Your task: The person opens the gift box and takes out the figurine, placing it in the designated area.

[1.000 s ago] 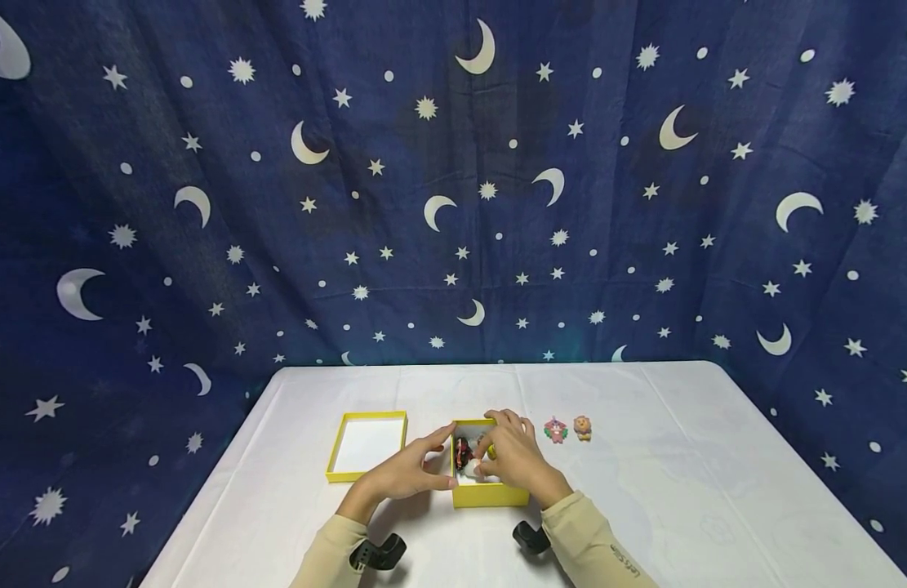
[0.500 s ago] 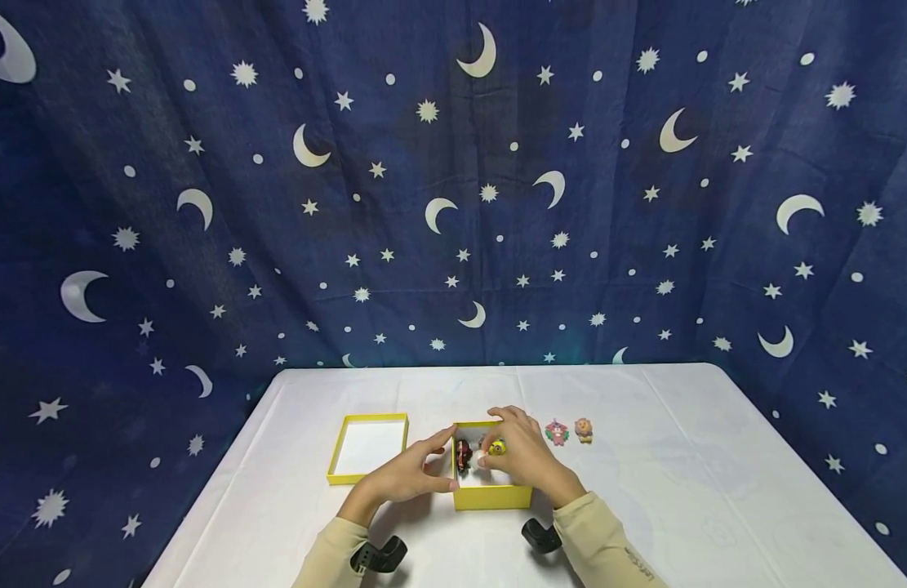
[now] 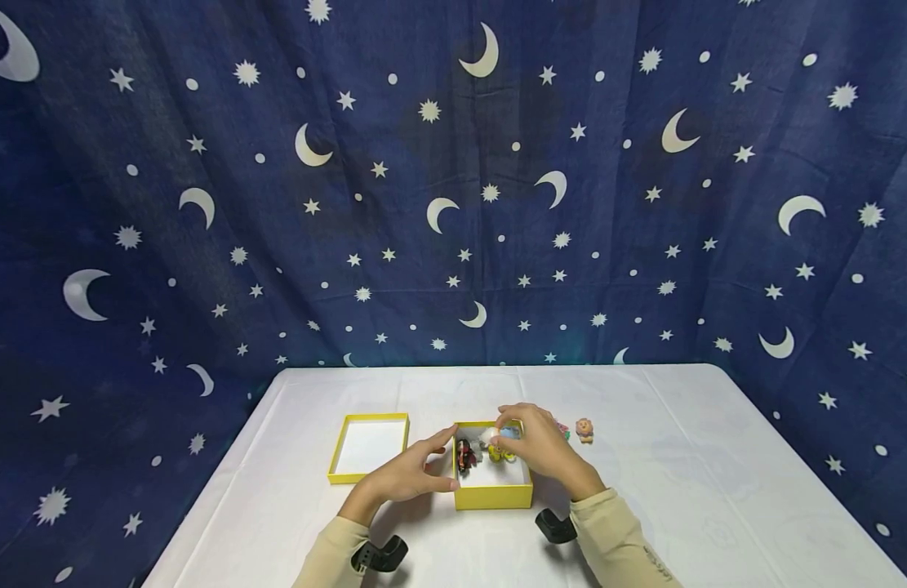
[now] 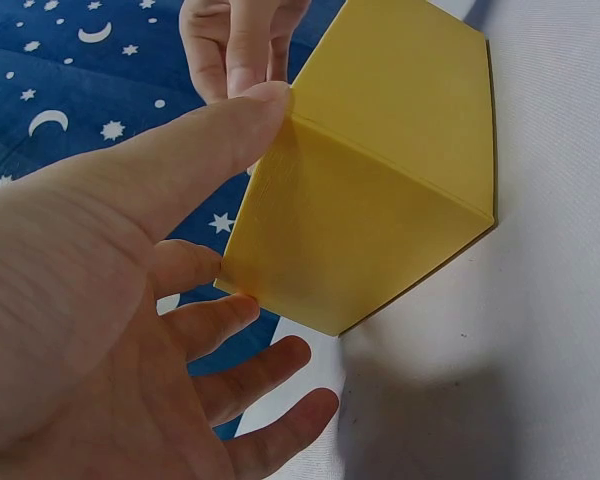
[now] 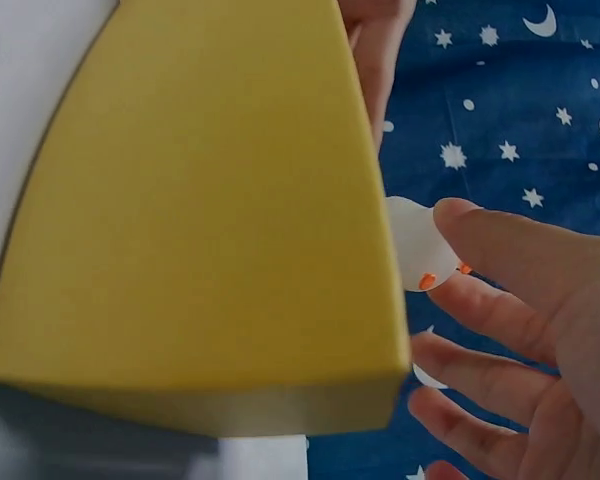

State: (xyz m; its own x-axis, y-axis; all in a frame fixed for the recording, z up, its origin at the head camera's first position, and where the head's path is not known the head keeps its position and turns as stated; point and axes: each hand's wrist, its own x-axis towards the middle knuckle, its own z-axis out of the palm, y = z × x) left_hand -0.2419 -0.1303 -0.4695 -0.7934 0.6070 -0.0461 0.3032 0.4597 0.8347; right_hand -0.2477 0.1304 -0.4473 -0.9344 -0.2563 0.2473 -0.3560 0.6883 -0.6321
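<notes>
Left hand [image 3: 403, 475], fingers apart, touched one yellow box [image 3: 493, 497]; right hand [image 3: 544, 446] pinched one white figurine [image 5: 416, 244]; two toy figures [image 3: 584, 431] lay outside.

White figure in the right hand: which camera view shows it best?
The right wrist view: the white figure appears largest there, with orange spots visible, though the yellow box hides part. The head view shows it small, in the right hand; in the left wrist view I cannot make it out.
</notes>
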